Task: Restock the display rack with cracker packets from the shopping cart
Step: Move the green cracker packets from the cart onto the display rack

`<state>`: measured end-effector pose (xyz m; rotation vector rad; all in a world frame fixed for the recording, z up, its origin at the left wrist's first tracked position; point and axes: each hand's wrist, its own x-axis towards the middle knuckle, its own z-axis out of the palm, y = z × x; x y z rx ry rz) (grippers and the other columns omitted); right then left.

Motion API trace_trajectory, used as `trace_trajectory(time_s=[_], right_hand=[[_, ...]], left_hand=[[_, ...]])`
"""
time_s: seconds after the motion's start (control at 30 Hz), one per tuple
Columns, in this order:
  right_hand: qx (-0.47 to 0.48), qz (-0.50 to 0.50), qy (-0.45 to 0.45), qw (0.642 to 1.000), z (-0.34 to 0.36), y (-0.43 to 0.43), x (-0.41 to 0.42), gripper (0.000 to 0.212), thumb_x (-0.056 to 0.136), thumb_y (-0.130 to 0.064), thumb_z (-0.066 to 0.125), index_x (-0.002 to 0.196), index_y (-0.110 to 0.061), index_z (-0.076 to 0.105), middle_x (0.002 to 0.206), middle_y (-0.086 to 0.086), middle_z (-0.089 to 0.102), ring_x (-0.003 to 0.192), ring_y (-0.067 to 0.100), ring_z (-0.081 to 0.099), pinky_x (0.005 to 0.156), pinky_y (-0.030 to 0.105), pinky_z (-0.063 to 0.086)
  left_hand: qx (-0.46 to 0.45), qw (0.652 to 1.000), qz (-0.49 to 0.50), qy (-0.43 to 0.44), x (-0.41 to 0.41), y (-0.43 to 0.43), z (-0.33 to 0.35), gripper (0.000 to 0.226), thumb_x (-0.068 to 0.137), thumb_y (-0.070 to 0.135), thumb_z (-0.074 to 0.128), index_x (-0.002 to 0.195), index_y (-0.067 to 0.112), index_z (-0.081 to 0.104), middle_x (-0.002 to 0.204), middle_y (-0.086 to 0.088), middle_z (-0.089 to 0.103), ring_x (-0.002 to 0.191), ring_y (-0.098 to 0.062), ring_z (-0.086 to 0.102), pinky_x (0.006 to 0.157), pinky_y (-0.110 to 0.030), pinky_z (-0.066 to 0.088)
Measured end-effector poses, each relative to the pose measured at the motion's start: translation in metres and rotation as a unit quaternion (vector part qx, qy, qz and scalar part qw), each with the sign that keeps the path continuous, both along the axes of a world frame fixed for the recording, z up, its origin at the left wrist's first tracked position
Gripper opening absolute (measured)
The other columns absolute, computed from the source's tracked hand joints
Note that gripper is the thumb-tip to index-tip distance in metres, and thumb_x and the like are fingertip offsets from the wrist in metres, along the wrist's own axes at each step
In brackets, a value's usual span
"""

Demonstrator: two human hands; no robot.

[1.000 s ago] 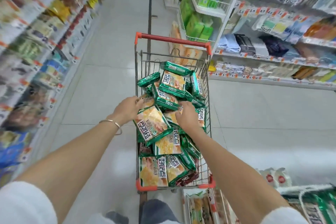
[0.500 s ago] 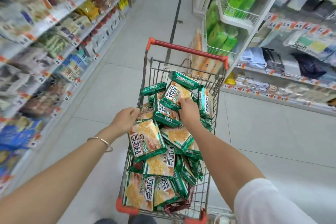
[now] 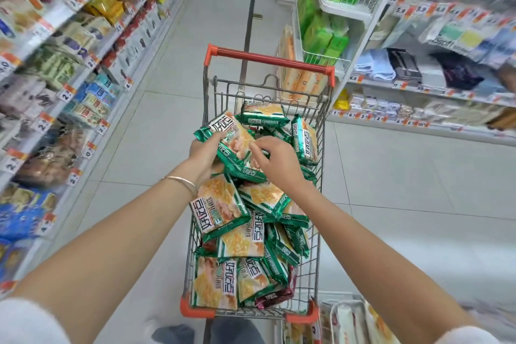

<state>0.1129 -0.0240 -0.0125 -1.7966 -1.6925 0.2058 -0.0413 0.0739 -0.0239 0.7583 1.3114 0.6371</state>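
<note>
Head view: the left hand [image 3: 205,148] is gripping a green-edged cracker packet [image 3: 233,135], fingers curled round its left edge, holding it tilted just above the heap. The right hand [image 3: 276,160] is reaching in beside it, bent fingers [image 3: 258,145] touching the same packet's right side; I cannot tell whether they are pinching it. More cracker packets [image 3: 220,209] are lying piled in the shopping cart [image 3: 269,60], which is standing on the tiled floor [image 3: 391,190] between stocked shelves [image 3: 55,64]. A thin bracelet [image 3: 181,182] is sitting on the left wrist.
</note>
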Motion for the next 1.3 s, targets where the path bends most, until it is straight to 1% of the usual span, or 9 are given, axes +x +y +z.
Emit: trace_trajectory(time_s=[0.2, 0.3, 0.4, 0.53, 0.7, 0.93, 1.07, 1.2, 1.3], right_hand=[[-0.358, -0.223, 0.014, 0.907, -0.046, -0.028, 0.077, 0.053, 0.095, -0.053, 0.052, 0.062, -0.012, 0.051, 0.063, 0.002, 0.051, 0.055, 0.019, 0.049, 0.071, 0.033, 0.053], [-0.489, -0.202, -0.057, 0.846, -0.068, -0.040, 0.067, 0.076, 0.081, -0.086, 0.040, 0.058, -0.014, 0.053, 0.090, 0.009, 0.055, 0.097, 0.028, 0.061, 0.092, 0.038, 0.048], [-0.445, -0.248, 0.004, 0.861, -0.084, -0.042, 0.051, 0.062, 0.078, -0.072, 0.065, 0.068, -0.011, 0.056, 0.115, 0.016, 0.052, 0.107, 0.023, 0.055, 0.102, 0.044, 0.044], [-0.288, -0.307, 0.288, 0.860, -0.074, -0.041, 0.041, 0.068, 0.084, -0.027, 0.077, 0.134, -0.003, 0.037, 0.094, 0.005, 0.053, 0.075, 0.017, 0.053, 0.066, 0.034, 0.048], [-0.100, -0.339, 0.346, 0.869, -0.047, -0.051, 0.053, 0.059, 0.082, -0.031, 0.078, 0.129, -0.014, 0.047, 0.102, 0.000, 0.059, 0.086, 0.018, 0.066, 0.073, 0.035, 0.060], [-0.062, -0.295, 0.536, 0.789, -0.003, -0.065, 0.088, 0.023, 0.084, -0.003, 0.064, 0.106, -0.010, 0.065, 0.087, 0.009, 0.071, 0.068, 0.026, 0.070, 0.056, 0.032, 0.059], [-0.155, -0.200, 0.593, 0.765, 0.000, -0.060, 0.061, 0.033, 0.090, -0.021, 0.057, 0.118, -0.003, 0.057, 0.104, 0.015, 0.068, 0.087, 0.029, 0.068, 0.085, 0.046, 0.056], [-0.226, -0.158, 0.626, 0.729, 0.000, -0.066, 0.032, 0.038, 0.095, -0.047, 0.053, 0.111, -0.013, 0.061, 0.105, 0.011, 0.070, 0.102, 0.029, 0.066, 0.104, 0.047, 0.048], [-0.231, -0.167, 0.608, 0.741, 0.002, -0.082, 0.019, 0.041, 0.097, -0.047, 0.050, 0.115, -0.011, 0.058, 0.111, 0.012, 0.068, 0.109, 0.031, 0.064, 0.102, 0.051, 0.048]], left_hand=[[-0.025, 0.997, -0.018, -0.065, -0.039, 0.016, -0.005, 0.021, 0.095, 0.026, 0.062, 0.111, 0.013, 0.062, 0.089, -0.007, 0.075, 0.077, -0.020, 0.070, 0.077, -0.037, 0.057], [-0.042, 0.995, -0.015, -0.086, -0.044, 0.012, -0.007, 0.020, 0.096, 0.028, 0.060, 0.110, 0.014, 0.063, 0.099, -0.009, 0.077, 0.087, -0.024, 0.072, 0.083, -0.039, 0.057], [-0.050, 0.994, -0.029, -0.095, -0.042, 0.007, -0.008, 0.023, 0.095, 0.031, 0.060, 0.110, 0.015, 0.063, 0.090, -0.008, 0.078, 0.085, -0.026, 0.072, 0.083, -0.040, 0.057], [-0.044, 0.995, -0.045, -0.083, -0.040, 0.004, -0.011, 0.038, 0.089, 0.040, 0.066, 0.116, 0.013, 0.064, 0.108, -0.010, 0.074, 0.099, -0.030, 0.068, 0.100, -0.050, 0.051], [-0.028, 0.998, -0.038, -0.050, -0.042, 0.034, -0.071, 0.116, 0.028, 0.073, 0.088, 0.132, 0.029, 0.062, 0.135, -0.007, 0.064, 0.123, -0.034, 0.060, 0.106, -0.056, 0.044], [-0.003, 0.996, -0.093, -0.017, -0.021, -0.011, -0.020, 0.125, 0.050, 0.083, 0.077, 0.154, 0.029, 0.032, 0.161, -0.002, 0.032, 0.146, -0.032, 0.033, 0.116, -0.061, 0.027], [-0.037, 0.979, -0.199, -0.017, -0.006, -0.010, -0.036, 0.132, 0.044, 0.084, 0.078, 0.154, 0.030, 0.031, 0.162, -0.009, 0.029, 0.147, -0.035, 0.031, 0.117, -0.064, 0.023], [-0.080, 0.959, -0.272, -0.012, -0.006, -0.032, -0.007, 0.098, 0.070, 0.078, 0.065, 0.146, 0.019, 0.046, 0.139, -0.020, 0.059, 0.126, -0.040, 0.058, 0.109, -0.065, 0.037], [-0.105, 0.942, -0.318, -0.022, -0.002, -0.032, 0.002, 0.126, 0.048, 0.101, 0.056, 0.147, 0.023, 0.045, 0.150, -0.020, 0.048, 0.138, -0.040, 0.045, 0.108, -0.070, 0.032]])
